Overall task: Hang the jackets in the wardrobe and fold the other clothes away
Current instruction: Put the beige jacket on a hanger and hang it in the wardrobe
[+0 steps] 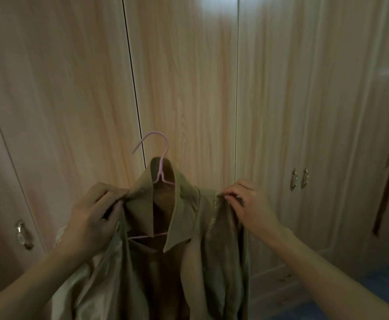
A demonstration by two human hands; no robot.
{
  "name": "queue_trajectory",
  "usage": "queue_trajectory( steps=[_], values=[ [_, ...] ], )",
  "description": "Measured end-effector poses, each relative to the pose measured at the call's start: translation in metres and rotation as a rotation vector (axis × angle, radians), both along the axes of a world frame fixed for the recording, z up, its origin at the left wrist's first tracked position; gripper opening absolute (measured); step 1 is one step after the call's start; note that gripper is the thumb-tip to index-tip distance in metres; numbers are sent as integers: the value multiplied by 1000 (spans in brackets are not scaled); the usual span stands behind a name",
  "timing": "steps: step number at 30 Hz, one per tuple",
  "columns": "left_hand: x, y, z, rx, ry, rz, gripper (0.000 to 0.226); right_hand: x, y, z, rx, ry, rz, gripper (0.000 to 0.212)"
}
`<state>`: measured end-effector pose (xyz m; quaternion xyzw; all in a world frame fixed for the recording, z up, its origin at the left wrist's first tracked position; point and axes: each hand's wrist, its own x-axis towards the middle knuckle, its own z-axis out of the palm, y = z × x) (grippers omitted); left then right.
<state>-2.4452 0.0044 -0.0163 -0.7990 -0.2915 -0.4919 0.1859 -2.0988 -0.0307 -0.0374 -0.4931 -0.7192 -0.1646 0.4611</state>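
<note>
The wardrobe (189, 77) fills the view from 9 to 3 o'clock; pale wood-grain doors, all closed; door seams run at 11 and 1 o'clock; metal handles (299, 179) sit at 3 o'clock, another handle (24, 234) at 8 o'clock; a dark red strip (385, 199) hangs from the far handles at 4 o'clock; a patch of blue floor (373, 285) shows at 5 o'clock; the room is dim.

The jacket (189, 218), khaki with a shiny lining, hangs at centre to 6 o'clock, held up in front of the doors; collar open, body draping below the frame edge.

The left hand (92, 218) pinches the left shoulder beside the collar; the right hand (249, 204) pinches the right shoulder fabric; both are grasping cloth.

The hanger (160, 167), pink wire, sits inside the neck; hook clear at 12 o'clock.

Step in hand, by judgement: seating the shoulders on the hanger. Next move calls for one hand freed to open a door; the other must carry the hanger by the hook to the rail, which is not visible.
</note>
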Motion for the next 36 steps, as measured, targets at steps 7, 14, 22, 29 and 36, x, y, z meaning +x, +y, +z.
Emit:
queue_trajectory(
  steps=[7, 14, 22, 29, 36],
  values=[
    [-3, -8, -11, -3, 102, 1, 46, -42, 1, 4, 29, 10, 74, 6],
    [-21, -10, -18, -40, 9, 30, 31, -58, -4, 23, -264, -17, 170, 32],
    [-28, -17, -28, -65, 31, 29, 30, -100, 6, 21, -212, -58, 214, 12],
    [-52, -13, -49, -184, 69, -24, 26, -133, 3, -13, -186, 141, 249, 19],
    [-73, -8, -89, -331, 160, 33, 21, -159, 3, -46, -305, 91, 196, 17]
  ],
)
